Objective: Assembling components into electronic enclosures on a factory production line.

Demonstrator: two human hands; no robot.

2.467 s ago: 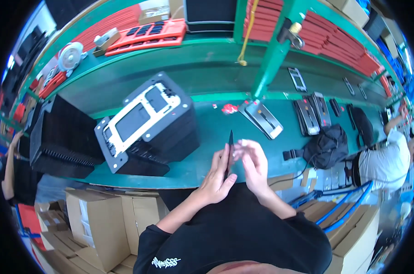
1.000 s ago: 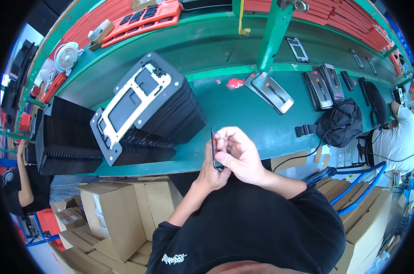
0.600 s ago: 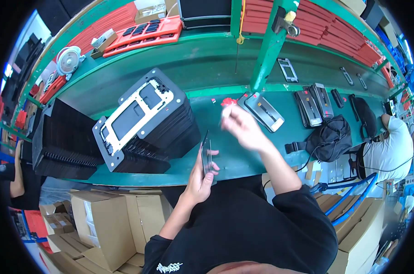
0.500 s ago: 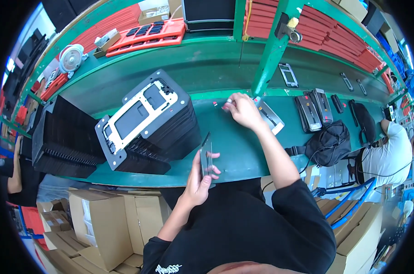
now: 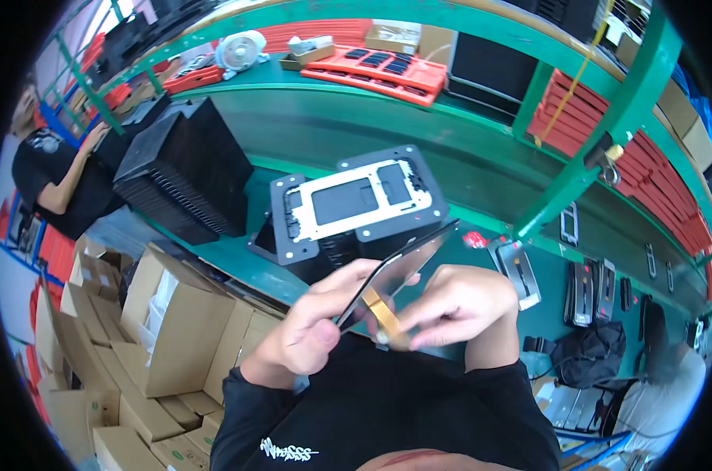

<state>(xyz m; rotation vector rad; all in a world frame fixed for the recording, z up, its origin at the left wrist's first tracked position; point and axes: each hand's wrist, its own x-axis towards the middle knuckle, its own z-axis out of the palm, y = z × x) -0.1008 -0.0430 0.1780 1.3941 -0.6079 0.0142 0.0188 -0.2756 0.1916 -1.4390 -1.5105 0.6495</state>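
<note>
My left hand (image 5: 312, 330) grips a thin, dark, glossy panel (image 5: 407, 265) by its edge, tilted up in front of my chest. It looks like a phone screen. From its underside hangs an orange-gold flex cable (image 5: 382, 314). My right hand (image 5: 470, 302) is closed, its fingertips at the cable's lower end, where a small pale spot shows; motion blurs this part. Beyond the hands, a silver phone frame (image 5: 378, 198) lies in the top black tray (image 5: 413, 161) of a stack.
A taller stack of black trays (image 5: 175, 165) stands left. Right of the hands are a red scrap (image 5: 474, 239), a flat phone-like part (image 5: 517, 275) and a black bag (image 5: 587, 345). A green post (image 5: 568, 188) rises nearby. Open cartons (image 5: 187, 337) crowd the lower left; a person (image 5: 53, 177) works beyond.
My right hand has come back from the far side of the bench to the panel's flex cable. My left hand has raised and tilted the panel. The view has turned left.
</note>
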